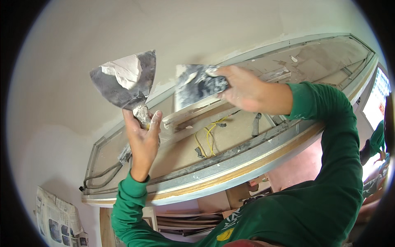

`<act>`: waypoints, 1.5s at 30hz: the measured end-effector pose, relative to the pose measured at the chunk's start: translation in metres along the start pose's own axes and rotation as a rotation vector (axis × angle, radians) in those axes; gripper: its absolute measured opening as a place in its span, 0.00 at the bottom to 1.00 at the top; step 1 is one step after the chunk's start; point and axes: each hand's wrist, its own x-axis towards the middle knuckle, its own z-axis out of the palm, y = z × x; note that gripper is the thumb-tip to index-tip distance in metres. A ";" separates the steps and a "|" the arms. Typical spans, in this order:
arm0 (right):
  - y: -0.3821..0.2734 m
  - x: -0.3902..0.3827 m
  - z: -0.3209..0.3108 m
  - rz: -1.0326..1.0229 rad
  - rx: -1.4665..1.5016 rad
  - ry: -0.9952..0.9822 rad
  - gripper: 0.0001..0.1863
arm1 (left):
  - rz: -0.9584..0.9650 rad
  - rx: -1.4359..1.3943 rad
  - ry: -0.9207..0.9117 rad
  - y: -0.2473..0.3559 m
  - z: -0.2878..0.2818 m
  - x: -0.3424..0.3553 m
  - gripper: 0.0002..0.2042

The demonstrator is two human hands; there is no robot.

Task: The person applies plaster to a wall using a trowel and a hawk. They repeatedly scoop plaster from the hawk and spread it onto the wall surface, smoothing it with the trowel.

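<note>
My left hand (142, 144) is closed round the handle of a wide putty knife (147, 76), its blade pointing up. A thick lump of white putty (123, 72) lies on that blade, and more is caked where the blade meets the handle. In my right hand (249, 90) is a flat, dark rectangular scraper (201, 84) smeared with white putty, pinched by its right end. The scraper is slightly blurred and sits to the right of the putty knife, apart from it. Behind both tools spreads a pale plastered wall (164, 24).
A long metal-framed structure (263, 144) with a wood-coloured edge crosses beneath my arms. Inside it lie yellow wires (212, 138) and a grey cable (103, 175). Newspaper (57, 218) hangs at the lower left. At the right are a bright window (376, 99) and another person's green sleeve (377, 138).
</note>
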 end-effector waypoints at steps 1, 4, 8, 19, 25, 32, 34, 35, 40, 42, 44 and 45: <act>0.004 -0.001 0.010 -0.001 0.021 -0.064 0.10 | 0.171 0.101 0.065 -0.012 0.005 0.001 0.22; 0.010 -0.006 0.040 -0.003 0.090 -0.224 0.09 | 0.507 0.451 0.140 -0.030 0.005 0.007 0.18; -0.001 -0.007 0.058 -0.001 0.186 -0.343 0.09 | 0.612 0.681 0.089 -0.042 -0.013 0.019 0.26; -0.065 0.083 0.095 -0.610 -0.187 -0.182 0.11 | 0.281 0.816 0.058 -0.111 -0.078 0.026 0.33; -0.095 0.168 0.121 -2.189 -1.761 0.116 0.30 | 0.239 0.703 0.093 -0.128 -0.088 0.022 0.35; -0.127 0.250 0.150 -2.382 -2.033 0.465 0.34 | 0.168 0.602 0.057 -0.136 -0.091 0.015 0.35; -0.127 0.268 0.141 -2.365 -2.090 0.482 0.34 | 0.173 0.579 0.056 -0.141 -0.088 0.017 0.34; -0.123 0.275 0.136 -2.352 -2.107 0.461 0.33 | 0.171 0.577 0.053 -0.142 -0.089 0.016 0.34; -0.086 0.304 0.095 -2.209 -2.202 0.347 0.33 | 0.029 0.515 0.001 -0.137 -0.090 0.017 0.31; -0.065 0.308 0.074 -2.130 -2.262 0.311 0.33 | 0.065 0.515 0.013 -0.140 -0.090 0.017 0.31; -0.044 0.308 0.054 -2.010 -2.322 0.213 0.34 | 0.155 0.531 0.049 -0.154 -0.091 0.018 0.31; -0.036 0.306 0.041 -1.947 -2.353 0.176 0.35 | 0.161 0.502 0.064 -0.156 -0.090 0.019 0.29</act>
